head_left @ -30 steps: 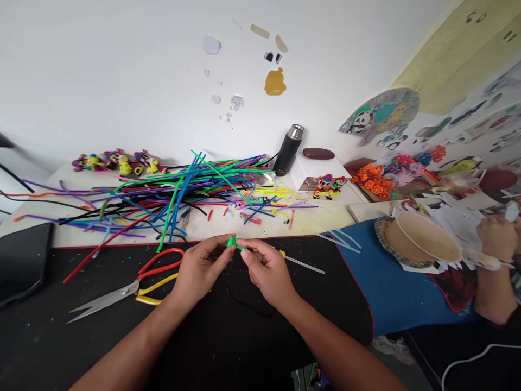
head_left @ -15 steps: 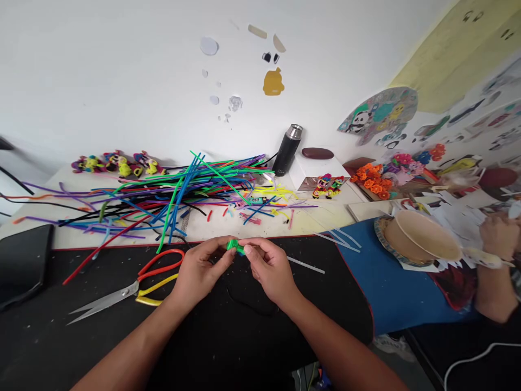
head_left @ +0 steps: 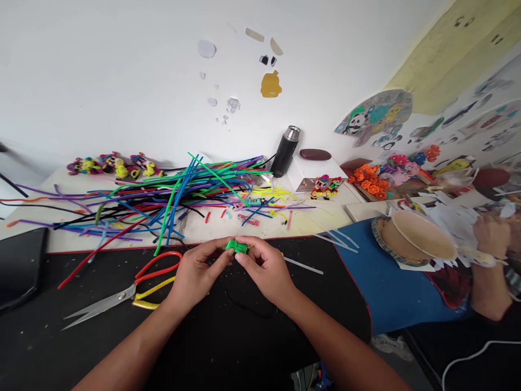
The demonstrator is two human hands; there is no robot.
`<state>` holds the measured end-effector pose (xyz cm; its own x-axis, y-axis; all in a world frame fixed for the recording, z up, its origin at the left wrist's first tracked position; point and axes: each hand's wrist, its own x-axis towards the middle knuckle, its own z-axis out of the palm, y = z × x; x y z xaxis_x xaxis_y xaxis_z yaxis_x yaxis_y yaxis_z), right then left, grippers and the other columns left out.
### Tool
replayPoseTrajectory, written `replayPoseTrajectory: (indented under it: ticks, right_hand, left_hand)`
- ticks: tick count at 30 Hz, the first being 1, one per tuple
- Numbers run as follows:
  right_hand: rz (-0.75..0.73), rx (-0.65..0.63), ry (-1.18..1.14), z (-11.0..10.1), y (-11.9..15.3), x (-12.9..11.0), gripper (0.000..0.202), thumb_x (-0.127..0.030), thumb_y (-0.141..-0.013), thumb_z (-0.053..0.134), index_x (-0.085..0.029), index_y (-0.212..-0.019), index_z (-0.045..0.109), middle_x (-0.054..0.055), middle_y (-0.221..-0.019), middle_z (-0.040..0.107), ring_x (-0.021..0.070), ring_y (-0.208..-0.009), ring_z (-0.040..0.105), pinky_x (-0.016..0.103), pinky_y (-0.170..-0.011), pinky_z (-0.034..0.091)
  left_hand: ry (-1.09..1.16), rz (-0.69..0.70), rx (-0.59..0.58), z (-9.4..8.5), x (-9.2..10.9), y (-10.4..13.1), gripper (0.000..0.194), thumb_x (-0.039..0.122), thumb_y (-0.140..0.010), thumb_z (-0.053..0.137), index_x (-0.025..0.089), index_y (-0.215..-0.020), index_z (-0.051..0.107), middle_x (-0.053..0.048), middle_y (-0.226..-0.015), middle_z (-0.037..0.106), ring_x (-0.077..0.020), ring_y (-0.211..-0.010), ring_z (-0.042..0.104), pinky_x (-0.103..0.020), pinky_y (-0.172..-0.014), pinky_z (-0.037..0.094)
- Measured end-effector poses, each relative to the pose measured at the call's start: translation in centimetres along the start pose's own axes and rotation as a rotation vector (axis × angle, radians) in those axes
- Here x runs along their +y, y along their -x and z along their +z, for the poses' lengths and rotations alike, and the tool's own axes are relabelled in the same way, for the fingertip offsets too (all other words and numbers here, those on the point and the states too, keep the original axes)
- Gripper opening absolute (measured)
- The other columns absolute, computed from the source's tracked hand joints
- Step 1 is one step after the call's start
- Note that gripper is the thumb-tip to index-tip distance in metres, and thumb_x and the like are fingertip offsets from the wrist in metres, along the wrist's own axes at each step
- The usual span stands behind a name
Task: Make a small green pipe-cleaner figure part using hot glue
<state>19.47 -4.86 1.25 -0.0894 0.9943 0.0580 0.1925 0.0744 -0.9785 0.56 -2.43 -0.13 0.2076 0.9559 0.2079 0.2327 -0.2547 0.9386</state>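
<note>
Between my two hands, over the black mat [head_left: 244,347], is a small green bundle of wound pipe cleaner [head_left: 236,247]. My left hand [head_left: 202,274] pinches its left end with thumb and forefinger. On its right end, the thumb and fingers of my right hand [head_left: 266,269] are closed. A bit of yellow shows behind the right fingers, too small to make out. Large scissors [head_left: 122,296] with one red and one yellow handle lie spread beside my left hand. A pale stick [head_left: 303,265] lies right of my right hand.
A heap of coloured pipe cleaners [head_left: 191,187] spreads along the back, beside small fuzzy figures [head_left: 118,164] and a black thermos [head_left: 286,152]. At the right are a beige bowl [head_left: 423,236] and a co-worker's hand [head_left: 490,236]. A dark flat object [head_left: 24,266] lies far left.
The green bundle has turned and shows more of its side. My right fingers have shifted their grip from a fine pinch to a wider hold. The whole view has moved slightly.
</note>
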Motion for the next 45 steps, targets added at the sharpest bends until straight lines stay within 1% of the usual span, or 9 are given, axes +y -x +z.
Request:
replayPoseTrajectory:
  ticks: [7,15,20,24,28,31,35,41,45]
  right_hand:
    - [0.023,0.010,0.015,0.3,0.0,-0.1,0.027,-0.035,-0.094,0.070,-0.020,-0.117,0.074,-0.008,-0.060,0.045,0.0131,-0.056,0.041,0.028,-0.057,0.034]
    - [-0.021,0.052,0.069,0.9,0.1,0.4,0.019,-0.034,-0.094,0.069,-0.020,-0.107,0.071,-0.010,-0.057,0.040,0.0122,-0.052,0.038,0.027,-0.055,0.032]
    - [-0.049,0.071,0.097,1.0,0.1,0.4,0.018,-0.034,-0.095,0.068,-0.020,-0.105,0.072,-0.010,-0.057,0.039,0.0121,-0.052,0.037,0.027,-0.055,0.032]
    - [-0.055,0.081,0.120,1.1,0.1,0.4,0.019,-0.033,-0.096,0.067,-0.021,-0.108,0.074,-0.010,-0.057,0.040,0.0123,-0.052,0.039,0.027,-0.056,0.034]
    - [-0.055,0.071,0.114,1.1,0.0,0.5,0.022,-0.032,-0.096,0.067,-0.021,-0.113,0.075,-0.010,-0.058,0.041,0.0122,-0.053,0.038,0.026,-0.057,0.034]
    - [-0.043,0.071,0.082,1.1,-0.1,0.3,0.022,-0.033,-0.096,0.067,-0.021,-0.112,0.075,-0.009,-0.058,0.040,0.0124,-0.053,0.038,0.027,-0.056,0.034]
    - [-0.043,0.075,0.054,1.1,-0.1,0.1,0.021,-0.034,-0.096,0.067,-0.020,-0.110,0.076,-0.009,-0.057,0.038,0.0125,-0.053,0.037,0.027,-0.056,0.033]
    - [-0.057,0.073,0.127,1.1,0.0,0.2,0.023,-0.031,-0.096,0.066,-0.020,-0.114,0.075,-0.010,-0.058,0.041,0.0122,-0.052,0.040,0.026,-0.057,0.035]
    - [-0.055,0.064,0.185,1.2,0.1,0.4,0.026,-0.029,-0.094,0.066,-0.021,-0.118,0.074,-0.009,-0.058,0.044,0.0123,-0.052,0.042,0.026,-0.057,0.035]
  left_hand:
    - [0.094,-0.078,-0.011,0.3,-0.4,0.1,0.038,0.049,-0.093,0.074,0.018,-0.113,0.083,-0.008,-0.095,0.086,-0.0226,-0.075,0.078,-0.033,-0.073,0.066]
    - [0.187,-0.146,-0.039,0.4,-0.2,0.0,0.045,0.055,-0.091,0.076,0.017,-0.112,0.083,-0.010,-0.101,0.086,-0.0227,-0.076,0.078,-0.034,-0.074,0.067]
    - [0.219,-0.166,-0.034,0.5,-0.3,0.1,0.043,0.053,-0.090,0.077,0.017,-0.113,0.082,-0.009,-0.100,0.085,-0.0214,-0.074,0.077,-0.033,-0.073,0.066]
    - [0.209,-0.160,-0.038,0.4,-0.2,0.0,0.041,0.050,-0.092,0.076,0.017,-0.115,0.081,-0.008,-0.096,0.084,-0.0203,-0.075,0.075,-0.031,-0.074,0.064]
    - [0.205,-0.160,-0.032,0.2,-0.1,-0.1,0.041,0.052,-0.092,0.075,0.017,-0.112,0.081,-0.007,-0.096,0.084,-0.0203,-0.074,0.075,-0.031,-0.074,0.064]
    - [0.215,-0.155,-0.035,0.3,0.0,-0.1,0.042,0.053,-0.091,0.075,0.018,-0.113,0.081,-0.008,-0.099,0.084,-0.0208,-0.074,0.076,-0.032,-0.074,0.065]
    - [0.226,-0.155,-0.035,0.3,0.1,0.0,0.043,0.052,-0.091,0.076,0.017,-0.116,0.080,-0.007,-0.096,0.085,-0.0210,-0.074,0.077,-0.033,-0.074,0.066]
    - [0.226,-0.157,-0.015,0.4,0.3,-0.1,0.040,0.052,-0.090,0.077,0.018,-0.109,0.082,-0.007,-0.095,0.085,-0.0195,-0.071,0.075,-0.031,-0.071,0.065]
    - [0.249,-0.181,-0.017,0.4,0.4,-0.2,0.042,0.054,-0.088,0.079,0.017,-0.106,0.083,-0.008,-0.095,0.085,-0.0199,-0.069,0.075,-0.031,-0.070,0.066]
